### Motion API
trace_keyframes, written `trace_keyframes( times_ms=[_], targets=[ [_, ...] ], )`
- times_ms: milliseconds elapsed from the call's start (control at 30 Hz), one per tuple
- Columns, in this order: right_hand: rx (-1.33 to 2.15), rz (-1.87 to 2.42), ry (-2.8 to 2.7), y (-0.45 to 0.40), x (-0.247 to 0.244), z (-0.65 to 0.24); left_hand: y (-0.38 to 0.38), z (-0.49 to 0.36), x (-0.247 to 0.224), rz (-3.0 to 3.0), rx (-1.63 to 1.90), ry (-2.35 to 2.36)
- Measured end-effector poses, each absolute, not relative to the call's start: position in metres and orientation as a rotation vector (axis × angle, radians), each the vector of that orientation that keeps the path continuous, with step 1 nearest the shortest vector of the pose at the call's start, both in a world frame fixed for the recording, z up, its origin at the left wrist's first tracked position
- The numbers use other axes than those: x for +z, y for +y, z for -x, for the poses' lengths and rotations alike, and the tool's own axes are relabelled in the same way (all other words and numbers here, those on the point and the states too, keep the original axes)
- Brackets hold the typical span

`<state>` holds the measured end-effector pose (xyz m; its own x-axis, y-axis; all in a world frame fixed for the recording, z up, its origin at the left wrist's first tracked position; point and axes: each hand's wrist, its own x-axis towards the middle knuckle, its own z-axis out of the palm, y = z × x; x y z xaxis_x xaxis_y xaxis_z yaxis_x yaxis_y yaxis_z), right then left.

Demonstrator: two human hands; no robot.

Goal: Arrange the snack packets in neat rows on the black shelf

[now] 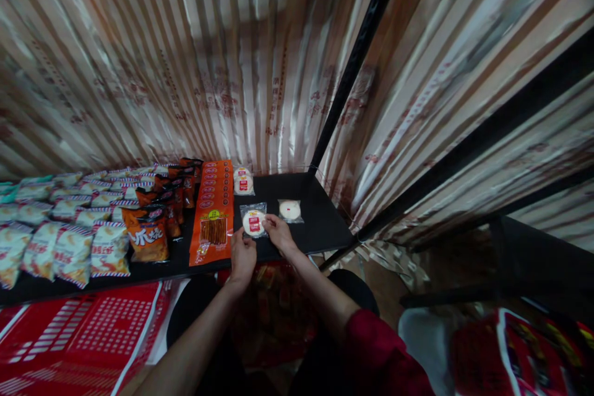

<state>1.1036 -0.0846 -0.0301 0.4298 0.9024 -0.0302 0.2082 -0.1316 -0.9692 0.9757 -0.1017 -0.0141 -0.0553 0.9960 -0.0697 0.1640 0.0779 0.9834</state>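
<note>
A clear packet with a round white cake and a red label lies at the front of the black shelf. At its lower left edge, my left hand grips the wrapper with fingers and thumb. My right hand pinches its right edge. Behind it, against the curtain, is a similar round packet. Another one, showing a mostly plain white face, lies just right of my right hand. A long orange snack packet lies flat to the left.
Orange-brown snack bags stand in a row farther left, beside rows of pale striped bags. A red basket sits below the shelf at left. Black metal posts and a shiny curtain bound the shelf.
</note>
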Motion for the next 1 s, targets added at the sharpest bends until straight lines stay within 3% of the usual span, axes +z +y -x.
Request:
trace_keyframes(
  times_ms=[533,1000],
  targets=[
    [0.753,1.988,-1.177,-0.036,-0.021,-1.107,-0.06,-1.0,-0.016,-1.612,0.783,1.641],
    [0.65,2.195,-1.297,-0.005,-0.007,-1.107,-0.025,-1.008,-0.017,-1.654,0.783,1.626]
  ],
)
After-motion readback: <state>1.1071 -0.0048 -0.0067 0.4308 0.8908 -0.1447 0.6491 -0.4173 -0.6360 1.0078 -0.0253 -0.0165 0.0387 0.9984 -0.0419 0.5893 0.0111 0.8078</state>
